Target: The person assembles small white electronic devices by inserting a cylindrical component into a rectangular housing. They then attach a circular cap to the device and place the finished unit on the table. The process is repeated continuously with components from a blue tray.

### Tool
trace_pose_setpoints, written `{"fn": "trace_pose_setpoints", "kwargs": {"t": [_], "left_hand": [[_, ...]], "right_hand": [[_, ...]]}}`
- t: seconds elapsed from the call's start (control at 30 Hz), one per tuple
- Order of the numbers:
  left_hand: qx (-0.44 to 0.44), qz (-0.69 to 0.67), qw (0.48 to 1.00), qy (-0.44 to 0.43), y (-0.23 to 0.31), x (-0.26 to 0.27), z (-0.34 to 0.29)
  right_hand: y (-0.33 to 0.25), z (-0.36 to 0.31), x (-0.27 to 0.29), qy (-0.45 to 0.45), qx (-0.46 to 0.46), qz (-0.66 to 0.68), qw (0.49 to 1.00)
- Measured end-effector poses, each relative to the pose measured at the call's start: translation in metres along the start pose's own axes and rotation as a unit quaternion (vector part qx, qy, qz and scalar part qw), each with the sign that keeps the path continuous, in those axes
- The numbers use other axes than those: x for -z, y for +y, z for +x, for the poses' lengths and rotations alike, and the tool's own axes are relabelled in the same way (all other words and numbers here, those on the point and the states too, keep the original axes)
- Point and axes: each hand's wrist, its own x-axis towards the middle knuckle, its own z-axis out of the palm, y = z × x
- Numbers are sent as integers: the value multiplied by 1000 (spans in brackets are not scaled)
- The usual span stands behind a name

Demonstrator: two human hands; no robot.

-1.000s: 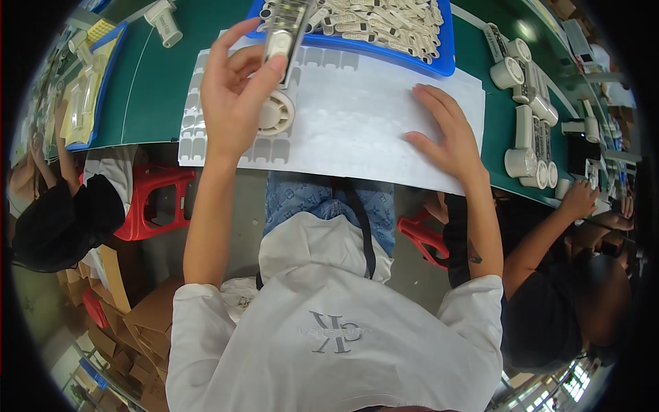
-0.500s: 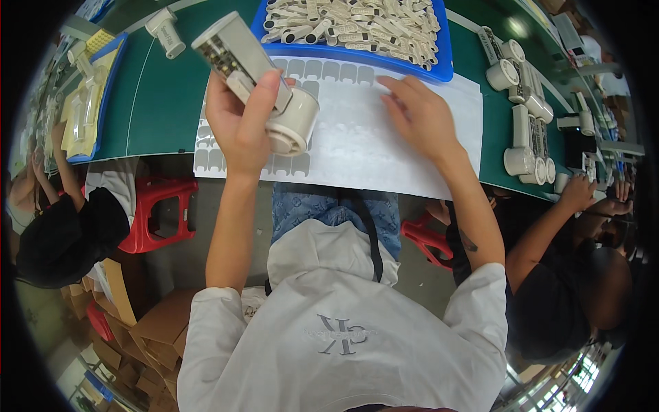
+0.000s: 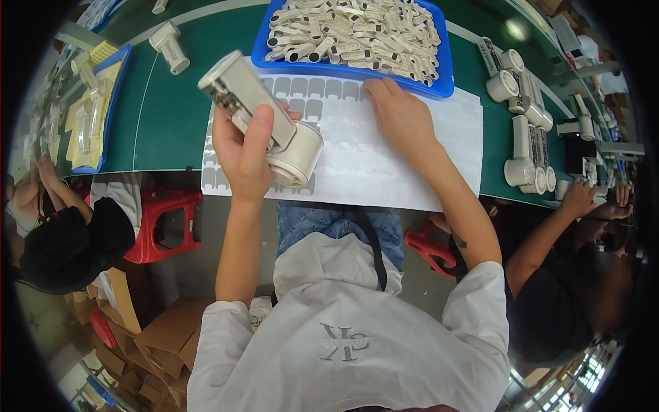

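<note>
At far left, a co-worker in dark clothing (image 3: 86, 240) sits by a yellow-lined blue tray (image 3: 113, 117) holding clear parts, with a red stool (image 3: 168, 198) just beside and cardboard boxes (image 3: 168, 333) below. On the green worktop (image 3: 171, 113), a cream unit (image 3: 169, 48) lies alone beyond that tray. Nearer the middle, the left hand (image 3: 244, 158) has its grip clamped on a cream device (image 3: 259, 88), raised in front of a white label sheet (image 3: 371, 165). The device is tilted, its long body slanting up to the left, one side showing dark internal parts, its round cylinder end toward the lower right; the thumb presses along the body. Rows of grey labels (image 3: 315, 110) run along the sheet's left part and top edge. Behind the sheet, a blue bin (image 3: 347, 71) brims with small cream pieces (image 3: 353, 38). At the sheet's top edge, the right hand (image 3: 405, 117) reaches in with bent fingers, tips beside the end of the top row; whether its grip pinches a label, one cannot say from this angle. At right, more cream units (image 3: 522, 137) stand clustered, near another co-worker's hand (image 3: 580, 199) at the worktop's edge.
</note>
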Motion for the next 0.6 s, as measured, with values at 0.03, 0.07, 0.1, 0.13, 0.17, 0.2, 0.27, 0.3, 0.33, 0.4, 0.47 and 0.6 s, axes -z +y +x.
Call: {"fn": "trace_pose_setpoints", "kwargs": {"t": [0.03,0.07,0.1,0.13,0.17,0.2,0.27,0.3,0.33,0.4,0.47,0.6], "left_hand": [[0,-6,1000,4,0,-1,1],[1,-12,1000,8,0,-2,1],[3,-18,1000,12,0,-2,2],[4,-19,1000,8,0,-3,2],[6,-19,1000,3,0,-3,1],[7,-18,1000,-1,0,-4,1],[8,-20,1000,-1,-1,-8,1],[7,-21,1000,-1,-2,-11,1],[12,-18,1000,-7,-2,-13,2],[22,-13,1000,-16,-1,-17,1],[31,-5,999,-9,3,-25,1],[52,29,998,-35,10,-45,6]], "right_hand": [[0,0,0,4,3,7,1000],[1,0,0,8,5,13,1000],[2,-1,-1,3,11,8,1000],[3,-2,-2,-2,17,4,1000],[3,-3,-4,-7,22,0,1000],[4,-3,-4,-1,20,11,1000],[5,-1,-6,13,18,32,999],[5,-1,-6,4,5,39,999],[6,-1,-6,-6,-9,45,999],[7,-1,-4,-9,-18,82,996],[11,-2,2,1,-12,141,990],[9,-11,27,23,-32,237,971]]}}
